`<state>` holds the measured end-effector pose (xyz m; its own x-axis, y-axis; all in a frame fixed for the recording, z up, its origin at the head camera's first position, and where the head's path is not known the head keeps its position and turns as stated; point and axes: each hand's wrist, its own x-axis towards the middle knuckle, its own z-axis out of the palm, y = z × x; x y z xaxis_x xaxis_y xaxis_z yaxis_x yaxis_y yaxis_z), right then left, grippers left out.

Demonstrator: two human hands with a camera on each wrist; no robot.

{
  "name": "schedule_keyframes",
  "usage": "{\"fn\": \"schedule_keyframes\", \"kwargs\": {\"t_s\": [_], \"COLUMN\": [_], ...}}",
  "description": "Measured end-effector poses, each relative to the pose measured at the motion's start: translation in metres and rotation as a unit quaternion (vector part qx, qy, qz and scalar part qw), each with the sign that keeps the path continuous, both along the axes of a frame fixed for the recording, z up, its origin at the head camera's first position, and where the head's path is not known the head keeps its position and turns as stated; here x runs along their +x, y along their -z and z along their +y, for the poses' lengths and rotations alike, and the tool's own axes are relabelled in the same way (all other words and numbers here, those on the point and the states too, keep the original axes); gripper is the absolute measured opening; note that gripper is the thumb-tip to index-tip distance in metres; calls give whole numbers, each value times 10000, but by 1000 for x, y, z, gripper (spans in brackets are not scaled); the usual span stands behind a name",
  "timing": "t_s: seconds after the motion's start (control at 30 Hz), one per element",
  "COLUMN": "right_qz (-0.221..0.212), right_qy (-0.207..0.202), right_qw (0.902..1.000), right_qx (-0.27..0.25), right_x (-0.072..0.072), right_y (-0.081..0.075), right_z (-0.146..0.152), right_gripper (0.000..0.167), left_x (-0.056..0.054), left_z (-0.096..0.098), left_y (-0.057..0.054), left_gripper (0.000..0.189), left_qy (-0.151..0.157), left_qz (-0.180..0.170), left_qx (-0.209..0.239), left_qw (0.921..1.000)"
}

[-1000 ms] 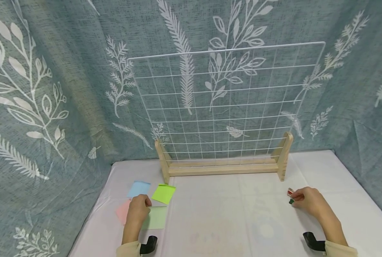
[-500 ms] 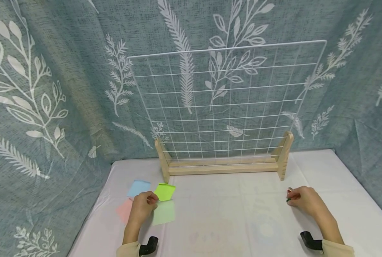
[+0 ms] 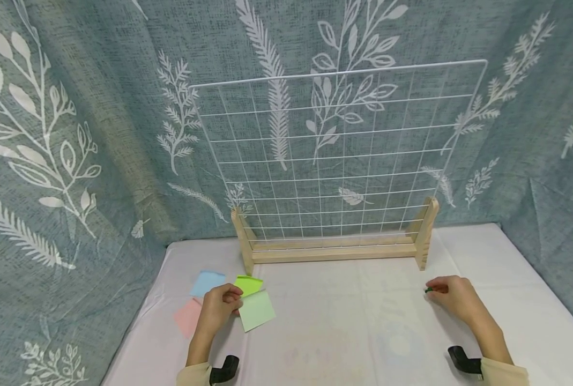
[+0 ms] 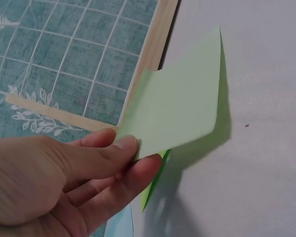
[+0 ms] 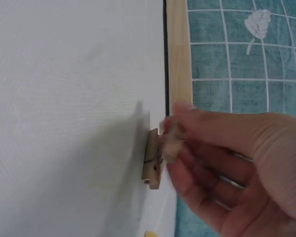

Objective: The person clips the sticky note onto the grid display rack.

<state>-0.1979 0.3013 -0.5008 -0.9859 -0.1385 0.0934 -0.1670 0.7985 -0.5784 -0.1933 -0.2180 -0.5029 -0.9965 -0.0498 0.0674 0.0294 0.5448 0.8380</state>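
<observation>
My left hand (image 3: pixel 218 308) pinches a pale green sticky note (image 3: pixel 258 311) near one corner, thumb on top. In the left wrist view the pale green sheet slants above the table and casts a shadow. A bright green sticky note (image 3: pixel 248 284) lies just behind that hand, partly covered. On the right, my right hand (image 3: pixel 455 296) holds a small wooden clothespin (image 5: pixel 152 158) at its fingertips. A second, blurred wooden piece (image 5: pixel 173 143) shows between thumb and fingers. From the head view only a small green bit (image 3: pixel 428 290) of what it holds is visible.
A white wire grid (image 3: pixel 332 155) stands in a wooden base (image 3: pixel 334 254) at the back of the white-covered table (image 3: pixel 334 311). Blue (image 3: pixel 208 283) and pink sticky notes (image 3: pixel 187 317) lie at the left. Patterned curtain (image 3: pixel 122 107) surrounds the table.
The left hand has moved right and slightly back, drawing the pale green note along and turning it. The right hand has shifted slightly left and back; the red-and-white bit is now hidden.
</observation>
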Motion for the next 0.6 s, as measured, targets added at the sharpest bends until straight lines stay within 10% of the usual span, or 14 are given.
{"fn": "schedule_keyframes", "kwargs": {"t_s": [0.2,0.6], "right_qz": [841,773], "right_qy": [66,73], "right_qw": [9962,9956], "right_qx": [-199,-522], "right_x": [-2,-7], "right_y": [-6,-14], "right_z": [-5,-21], "right_gripper": [26,30], "left_x": [1,0], "left_z": [2,4], "left_y": [1,-5], "left_gripper": [17,17], "left_qy": [-40,-174], "left_qz": [-36,-147], "left_qx": [473,1048], "left_qw": [9989,9942]}}
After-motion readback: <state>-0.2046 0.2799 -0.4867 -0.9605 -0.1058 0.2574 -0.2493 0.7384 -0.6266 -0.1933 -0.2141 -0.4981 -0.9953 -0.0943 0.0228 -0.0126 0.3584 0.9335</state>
